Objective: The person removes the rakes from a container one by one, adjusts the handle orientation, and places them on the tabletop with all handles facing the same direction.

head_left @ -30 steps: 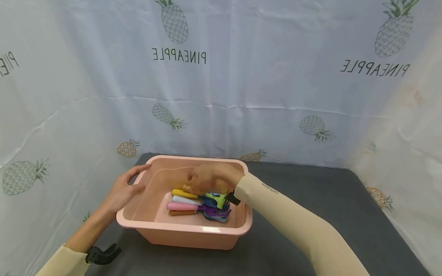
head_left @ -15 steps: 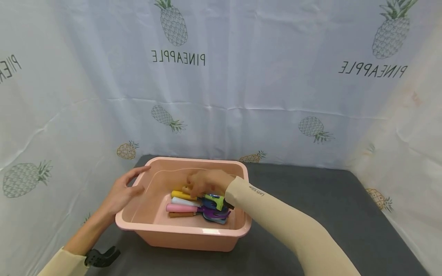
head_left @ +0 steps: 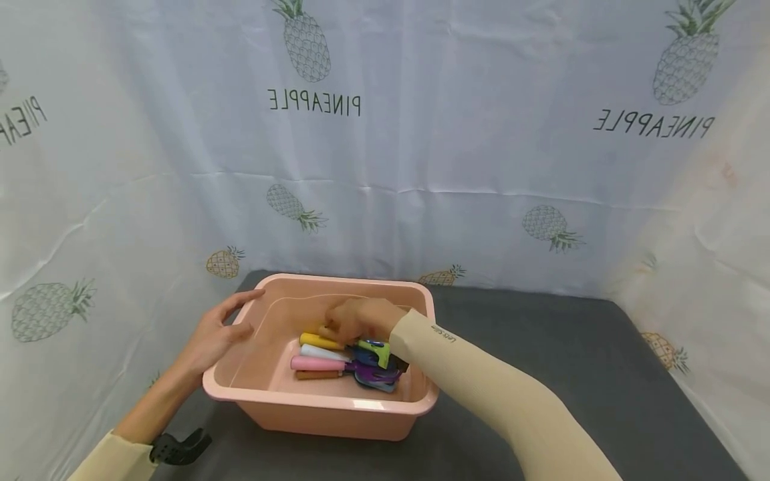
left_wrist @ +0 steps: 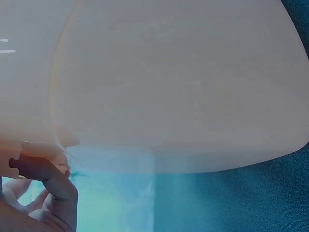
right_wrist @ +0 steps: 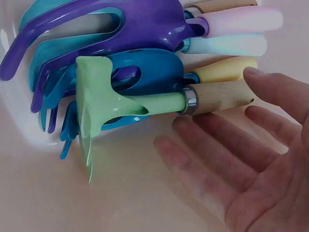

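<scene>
No grip is made by the right hand (right_wrist: pixel 256 159): its fingers (right_wrist: pixel 203 159) are spread and nearly straight, the palm turned up, the fingertips just beside the wooden handle (right_wrist: pixel 219 98) of the green hoe (right_wrist: pixel 104 108), with one fingertip at the handle's end. Whether the skin touches the wood cannot be told.

The green hoe is seen inside the pink basin (head_left: pixel 337 404), on the far side of the tool pile. Just beside it, nearer the basin's front wall, lie a blue tool with a yellow handle (right_wrist: pixel 227 67), one with a pale white handle (right_wrist: pixel 227 44), a purple rake (right_wrist: pixel 120 26) with a pink handle (right_wrist: pixel 241 21), and teal pieces (right_wrist: pixel 53 96) beneath. The tools are stacked touching one another, so the hoe's neck is flanked closely by the blue blade.

The left hand (head_left: pixel 213 334) is laid against the basin's left rim, fingers extended along the edge and the thumb on the outer wall; a firm hold is not shown. In the left wrist view only the basin's wall (left_wrist: pixel 178 87) and a bent finger (left_wrist: pixel 55 186) are recorded.

The right forearm, in a beige sleeve (head_left: pixel 481 394), is extended over the basin's right rim. The basin stands on a dark grey table (head_left: pixel 571 347), before a pineapple-printed sheet (head_left: pixel 421 133).
</scene>
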A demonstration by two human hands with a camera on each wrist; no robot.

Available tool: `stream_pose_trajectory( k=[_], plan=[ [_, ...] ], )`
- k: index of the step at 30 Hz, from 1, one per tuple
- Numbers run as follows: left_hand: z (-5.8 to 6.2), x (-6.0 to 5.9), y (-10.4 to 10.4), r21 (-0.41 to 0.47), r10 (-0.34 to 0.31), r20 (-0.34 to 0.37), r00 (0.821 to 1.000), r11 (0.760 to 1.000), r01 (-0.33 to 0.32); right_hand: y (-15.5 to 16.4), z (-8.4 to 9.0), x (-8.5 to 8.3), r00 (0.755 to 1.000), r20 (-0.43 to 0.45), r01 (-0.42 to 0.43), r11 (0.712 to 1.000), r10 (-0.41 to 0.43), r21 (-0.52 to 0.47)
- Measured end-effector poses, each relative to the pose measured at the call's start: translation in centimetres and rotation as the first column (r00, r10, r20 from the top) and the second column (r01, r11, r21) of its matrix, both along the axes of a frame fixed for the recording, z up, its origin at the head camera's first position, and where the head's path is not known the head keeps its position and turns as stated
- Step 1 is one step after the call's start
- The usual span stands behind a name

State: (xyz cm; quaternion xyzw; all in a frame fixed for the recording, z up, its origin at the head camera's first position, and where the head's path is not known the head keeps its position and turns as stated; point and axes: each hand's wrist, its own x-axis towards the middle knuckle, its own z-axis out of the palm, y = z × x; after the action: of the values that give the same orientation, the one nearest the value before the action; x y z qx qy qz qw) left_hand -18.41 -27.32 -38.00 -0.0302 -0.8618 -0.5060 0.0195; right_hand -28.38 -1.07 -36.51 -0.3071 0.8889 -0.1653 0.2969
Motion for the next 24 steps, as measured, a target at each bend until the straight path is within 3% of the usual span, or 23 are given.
stream_pose_trajectory(
  k=[3, 7, 17, 24],
  plan=[
    [0.0, 0.0, 0.0, -0.004, 0.003, 0.0, 1.0, 1.0, -0.003, -0.4, -0.1, 0.0, 0.995, -0.083, -0.05, 0.996, 0.056, 0.07],
    [0.1, 0.0, 0.1, -0.013, 0.008, -0.009, 1.0, 1.0, -0.008, -0.8, -0.3, 0.0, 0.967, -0.205, -0.12, 0.98, 0.152, 0.161],
    [0.2, -0.3, 0.3, -0.016, 0.014, -0.017, 1.0, 1.0, -0.014, -0.9, -0.8, -0.1, 0.932, -0.301, -0.157, 0.973, 0.202, 0.167],
    [0.1, -0.2, 0.2, 0.011, 0.013, -0.023, 1.0, 1.0, -0.013, -1.2, -1.7, -0.1, 0.861, -0.415, -0.21, 0.949, 0.293, 0.233]
  ],
)
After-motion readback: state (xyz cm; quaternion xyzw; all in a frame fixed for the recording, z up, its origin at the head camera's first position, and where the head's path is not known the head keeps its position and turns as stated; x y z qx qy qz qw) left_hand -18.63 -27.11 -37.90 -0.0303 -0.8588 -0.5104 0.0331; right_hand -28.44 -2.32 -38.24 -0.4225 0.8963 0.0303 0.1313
